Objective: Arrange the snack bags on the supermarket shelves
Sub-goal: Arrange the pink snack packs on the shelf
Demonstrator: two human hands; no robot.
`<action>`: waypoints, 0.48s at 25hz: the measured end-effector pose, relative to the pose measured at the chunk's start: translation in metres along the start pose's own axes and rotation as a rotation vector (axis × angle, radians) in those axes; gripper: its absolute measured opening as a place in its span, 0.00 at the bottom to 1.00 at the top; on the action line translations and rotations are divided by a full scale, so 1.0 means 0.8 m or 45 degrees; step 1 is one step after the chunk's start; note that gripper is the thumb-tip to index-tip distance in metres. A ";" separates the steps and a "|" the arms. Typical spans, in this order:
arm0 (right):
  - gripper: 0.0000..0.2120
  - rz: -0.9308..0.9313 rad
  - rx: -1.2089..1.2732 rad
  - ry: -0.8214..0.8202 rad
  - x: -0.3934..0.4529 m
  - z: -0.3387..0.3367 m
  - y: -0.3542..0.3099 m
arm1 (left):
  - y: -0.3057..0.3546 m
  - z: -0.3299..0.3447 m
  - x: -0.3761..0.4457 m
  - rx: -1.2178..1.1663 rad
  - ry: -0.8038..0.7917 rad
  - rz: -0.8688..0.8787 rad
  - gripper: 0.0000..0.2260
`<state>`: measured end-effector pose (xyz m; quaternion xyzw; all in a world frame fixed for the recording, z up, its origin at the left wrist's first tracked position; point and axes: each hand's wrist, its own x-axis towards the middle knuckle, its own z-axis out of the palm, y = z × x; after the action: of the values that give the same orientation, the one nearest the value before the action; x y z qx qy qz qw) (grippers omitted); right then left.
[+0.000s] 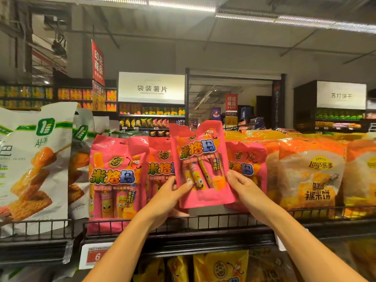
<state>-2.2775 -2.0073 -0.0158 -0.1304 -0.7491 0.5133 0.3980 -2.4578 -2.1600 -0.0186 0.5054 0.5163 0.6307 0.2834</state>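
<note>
Bag (200,163) upright for gap in pink row | left hand (171,197), right hand (245,187) pinching lower corners | shelf (183,222) below

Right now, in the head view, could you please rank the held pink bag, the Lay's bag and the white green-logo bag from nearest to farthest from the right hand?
1. Held pink bag, gripped by the right hand.
2. Lay's bag, just right.
3. White green-logo bag, far left.
</note>
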 end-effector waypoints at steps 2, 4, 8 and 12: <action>0.34 0.002 -0.190 -0.110 -0.005 0.001 -0.002 | 0.000 0.001 0.000 -0.002 0.043 -0.003 0.19; 0.36 -0.008 -0.209 -0.160 -0.005 0.004 -0.002 | -0.003 -0.001 0.001 0.024 0.078 0.024 0.18; 0.35 0.007 -0.046 -0.154 0.004 0.003 -0.002 | -0.009 -0.004 0.000 -0.004 0.093 0.111 0.17; 0.38 0.032 -0.056 -0.087 0.008 0.002 0.004 | -0.014 -0.002 0.001 0.082 0.126 0.171 0.31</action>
<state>-2.2837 -2.0035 -0.0156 -0.1308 -0.7718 0.5057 0.3626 -2.4615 -2.1563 -0.0284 0.5159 0.5147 0.6555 0.1981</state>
